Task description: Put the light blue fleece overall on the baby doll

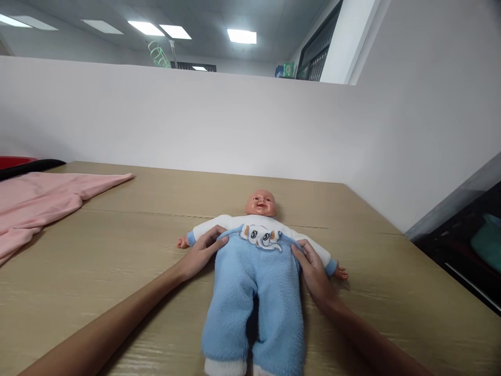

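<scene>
A baby doll [261,203] lies on its back in the middle of the wooden table [117,250], head away from me. It wears a white top with blue cuffs and fluffy blue trousers [254,292] with an elephant patch at the chest. My left hand [201,252] grips the trousers' waistband at the doll's right side, fingers curled on the fabric. On the other side my right hand [312,266] pinches the same waistband. Both forearms reach in from the bottom of the view.
A pink cloth [43,201] lies crumpled at the table's left end, with a red and black object [23,164] behind it. A white partition wall [195,120] runs along the far edge. Dark shelving with a teal item [485,240] stands to the right.
</scene>
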